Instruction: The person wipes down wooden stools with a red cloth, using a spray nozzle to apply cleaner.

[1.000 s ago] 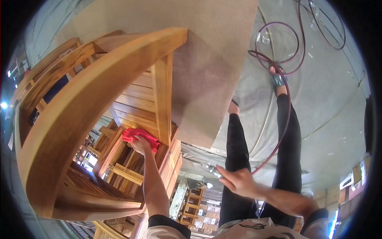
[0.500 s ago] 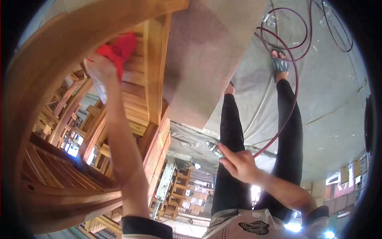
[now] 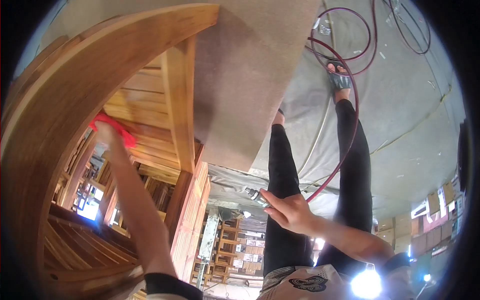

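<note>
The left hand [image 3: 105, 133] is blurred and hides part of the red cloth [image 3: 128, 139].

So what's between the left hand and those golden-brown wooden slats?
A crumpled red cloth: the head view shows it under the left hand, apparently against the golden-brown wooden slats.

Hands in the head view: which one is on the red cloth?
The left hand, at the wooden slats, is on the red cloth. The right hand, away from the slats, holds a metal tool instead.
</note>
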{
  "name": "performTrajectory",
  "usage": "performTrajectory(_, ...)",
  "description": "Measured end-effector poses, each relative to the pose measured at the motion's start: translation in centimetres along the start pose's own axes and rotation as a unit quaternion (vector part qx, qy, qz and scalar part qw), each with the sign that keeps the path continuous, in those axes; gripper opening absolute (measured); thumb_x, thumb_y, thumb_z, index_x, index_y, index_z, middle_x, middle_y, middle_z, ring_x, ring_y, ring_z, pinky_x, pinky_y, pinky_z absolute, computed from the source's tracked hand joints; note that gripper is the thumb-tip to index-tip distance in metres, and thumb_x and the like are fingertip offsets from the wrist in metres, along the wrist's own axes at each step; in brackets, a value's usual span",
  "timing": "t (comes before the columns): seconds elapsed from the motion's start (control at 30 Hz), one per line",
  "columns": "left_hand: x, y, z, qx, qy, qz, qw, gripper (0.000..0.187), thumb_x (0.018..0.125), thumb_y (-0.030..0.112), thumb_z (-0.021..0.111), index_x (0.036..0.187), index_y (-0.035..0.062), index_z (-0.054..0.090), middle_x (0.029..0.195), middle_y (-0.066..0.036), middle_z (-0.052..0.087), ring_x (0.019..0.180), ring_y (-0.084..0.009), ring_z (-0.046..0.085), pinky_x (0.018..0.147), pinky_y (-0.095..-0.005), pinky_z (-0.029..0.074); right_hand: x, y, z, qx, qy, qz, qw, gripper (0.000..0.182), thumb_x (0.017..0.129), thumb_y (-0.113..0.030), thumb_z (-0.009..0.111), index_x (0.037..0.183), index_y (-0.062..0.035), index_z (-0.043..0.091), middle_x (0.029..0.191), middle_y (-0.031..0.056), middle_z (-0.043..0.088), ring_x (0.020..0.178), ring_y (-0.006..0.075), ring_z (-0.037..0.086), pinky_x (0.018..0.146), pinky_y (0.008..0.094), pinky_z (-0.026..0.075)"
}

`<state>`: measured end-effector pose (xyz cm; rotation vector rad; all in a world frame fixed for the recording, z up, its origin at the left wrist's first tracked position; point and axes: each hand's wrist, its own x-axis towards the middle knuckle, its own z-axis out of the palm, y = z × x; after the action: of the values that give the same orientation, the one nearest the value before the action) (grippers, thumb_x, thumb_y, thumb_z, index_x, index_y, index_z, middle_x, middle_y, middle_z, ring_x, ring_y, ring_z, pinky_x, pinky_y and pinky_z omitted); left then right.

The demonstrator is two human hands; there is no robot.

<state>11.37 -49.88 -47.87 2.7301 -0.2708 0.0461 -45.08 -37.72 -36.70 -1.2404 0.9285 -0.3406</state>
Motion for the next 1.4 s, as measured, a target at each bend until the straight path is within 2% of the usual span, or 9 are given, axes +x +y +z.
performTrajectory(0.03,1.7,0.0,0.6,-0.106,-0.05,-0.027,0.993,0.068,0.086,0.051,0.055,0.103,-0.0138,0.066,0.098,-0.03,0.068,0.09,-0.042,0.067,0.078,-0.0497,0.054,-0.1,0.3,0.3,0.006,0.01,0.0,1.0,0.059,0.087,-0.012,0.069,0.14,-0.0023,0.048,0.059,0.0063,0.061,0.045,0.0229,0.057,0.044,0.0343,0.046)
performTrajectory(0.17,-4.8,0.8,-0.6,0.178,0.057,-0.022,0.982,0.057,0.084,0.04,0.059,0.103,-0.0142,0.065,0.091,-0.027,0.069,0.084,-0.0426,0.067,0.075,-0.0507,0.053,-0.4,0.4,0.8,0.022,0.03,0.024,0.999,0.057,0.085,-0.01,0.07,0.138,-0.0007,0.05,0.061,0.0074,0.061,0.045,0.0221,0.057,0.044,0.0358,0.044)
performTrajectory(0.27,-20.4,-0.9,-4.1,0.05,-0.008,0.307,0.95,0.04,0.093,0.022,0.052,0.112,-0.0121,0.059,0.111,-0.031,0.056,0.101,-0.0424,0.056,0.089,-0.0506,0.044,-0.4,-0.2,0.5,0.033,0.033,0.01,0.999,0.054,0.082,-0.001,0.071,0.132,0.0046,0.054,0.057,0.0091,0.057,0.042,0.0215,0.053,0.042,0.0337,0.04)
performTrajectory(0.33,-27.8,-2.2,-4.8,0.1,0.012,0.24,0.966,0.041,0.095,0.024,0.052,0.119,-0.0086,0.058,0.114,-0.028,0.051,0.105,-0.0417,0.052,0.091,-0.0485,0.044,-0.5,-0.3,0.2,0.017,0.019,-0.002,1.0,0.054,0.081,-0.001,0.071,0.132,0.0046,0.054,0.056,0.009,0.056,0.041,0.0214,0.053,0.042,0.0334,0.04)
performTrajectory(0.7,-8.4,4.5,0.0,0.158,0.089,0.214,0.96,0.045,0.088,0.036,0.053,0.104,-0.0026,0.068,0.098,-0.026,0.069,0.093,-0.0435,0.065,0.082,-0.0534,0.048,-2.8,0.7,0.4,0.062,0.026,0.072,0.995,0.053,0.085,-0.003,0.07,0.135,0.0021,0.053,0.056,0.0101,0.055,0.041,0.0218,0.052,0.041,0.034,0.04)
performTrajectory(0.87,-15.4,8.4,-0.5,0.153,-0.034,0.173,0.972,0.051,0.087,0.037,0.052,0.115,-0.0035,0.065,0.11,-0.029,0.065,0.101,-0.0433,0.063,0.089,-0.051,0.048,-1.8,-7.0,-2.3,0.128,0.002,0.209,0.969,0.05,0.089,-0.007,0.068,0.137,-0.0014,0.052,0.058,0.0101,0.058,0.044,0.0193,0.057,0.043,0.0319,0.043)
performTrajectory(0.97,-25.2,7.1,-1.5,0.151,-0.002,0.319,0.935,0.059,0.089,0.044,0.055,0.118,-0.0061,0.063,0.13,-0.029,0.055,0.114,-0.0397,0.057,0.093,-0.0472,0.045,-0.8,-10.1,-3.3,0.092,-0.024,0.148,0.984,0.052,0.09,-0.01,0.066,0.138,0.0006,0.05,0.061,0.0069,0.06,0.044,0.0194,0.056,0.043,0.0321,0.043)
performTrajectory(1.17,-21.2,10.1,1.2,0.073,-0.005,0.47,0.879,0.041,0.085,0.035,0.059,0.117,0.0108,0.068,0.11,-0.02,0.065,0.105,-0.0364,0.059,0.087,-0.0473,0.048,0.7,-10.8,-4.8,-0.011,-0.073,0.062,0.995,0.059,0.087,-0.012,0.068,0.139,0.0043,0.047,0.06,0.0021,0.059,0.043,0.0184,0.054,0.041,0.0328,0.041)
performTrajectory(1.4,-9.2,16.4,4.1,0.208,-0.017,0.242,0.948,0.063,0.085,0.053,0.045,0.118,0.0027,0.066,0.121,-0.024,0.063,0.116,-0.0404,0.056,0.099,-0.0485,0.044,-0.5,-10.0,-5.0,-0.039,-0.085,0.045,0.995,0.06,0.084,-0.013,0.07,0.139,0.0017,0.049,0.06,-0.0001,0.06,0.043,0.0163,0.055,0.04,0.0313,0.041)
